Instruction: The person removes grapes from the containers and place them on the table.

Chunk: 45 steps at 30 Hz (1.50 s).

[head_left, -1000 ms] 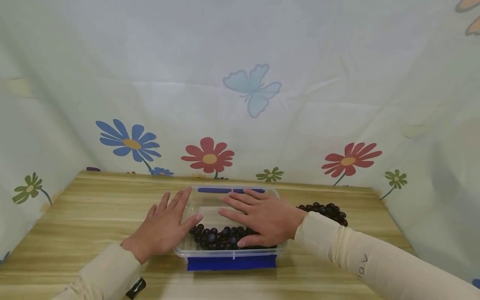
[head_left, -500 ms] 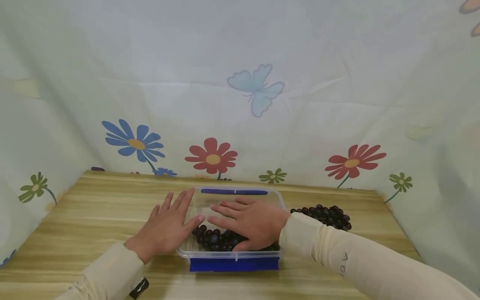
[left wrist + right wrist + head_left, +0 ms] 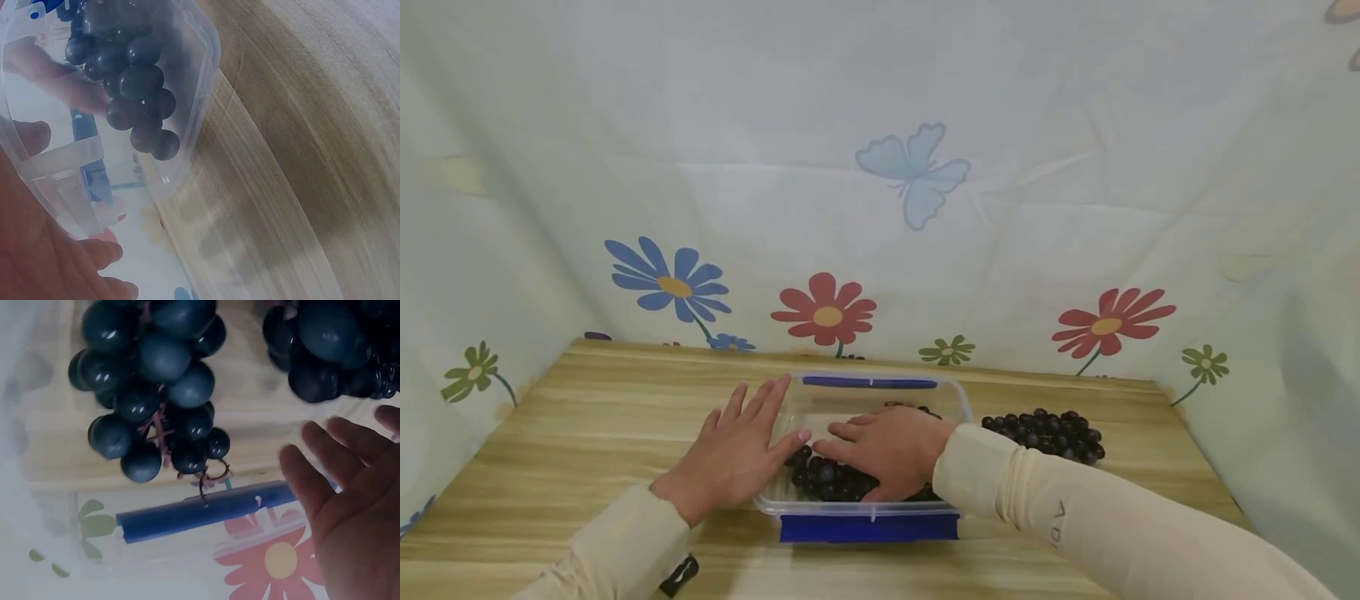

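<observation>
A clear plastic box with blue side latches stands on the table, with dark grapes inside. My left hand rests against the box's left rim, fingers straight and spread, thumb over the edge. Inside the box, my right hand hovers over or touches the grapes, palm down; contact is hard to tell. The right wrist view shows this right hand with extended fingers beside two clusters of grapes. Through the clear wall in the left wrist view, grapes lie close to the side.
Another bunch of dark grapes lies on the wooden table to the right of the box. A flowered cloth hangs behind the table and at both sides. A small black object shows by the left sleeve.
My right hand has moved left and lower into the box. Grapes at the box's back right and more of the bunch outside have come into view. The left hand has stayed at the rim.
</observation>
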Motion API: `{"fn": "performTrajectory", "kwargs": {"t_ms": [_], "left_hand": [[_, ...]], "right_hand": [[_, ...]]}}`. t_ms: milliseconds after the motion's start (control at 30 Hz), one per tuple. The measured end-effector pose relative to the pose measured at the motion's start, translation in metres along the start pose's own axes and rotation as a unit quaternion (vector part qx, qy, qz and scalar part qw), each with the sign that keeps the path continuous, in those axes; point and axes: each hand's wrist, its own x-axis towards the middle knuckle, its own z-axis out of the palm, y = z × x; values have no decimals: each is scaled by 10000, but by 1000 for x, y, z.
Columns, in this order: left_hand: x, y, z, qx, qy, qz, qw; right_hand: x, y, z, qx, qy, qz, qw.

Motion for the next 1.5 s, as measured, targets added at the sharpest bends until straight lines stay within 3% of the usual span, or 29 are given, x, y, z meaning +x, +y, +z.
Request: {"fn": "performTrajectory", "kwargs": {"t_ms": [500,833,1100,1500], "left_hand": [[0,-2,-2,-25,76,23,10000],[0,-1,-4,-91,-5,29,10000],[0,-1,-3,-85,-45,17,10000],[-2,0,-4,-128,-137,-24,9998]], "right_hand": [[14,-13,-2,357,-418,149,9984],[14,-18,-2,-189,61,-47,9998],[14,-21,1,-407,-18,70,9991],[12,-16,2,-804,565,-265,9948]]}}
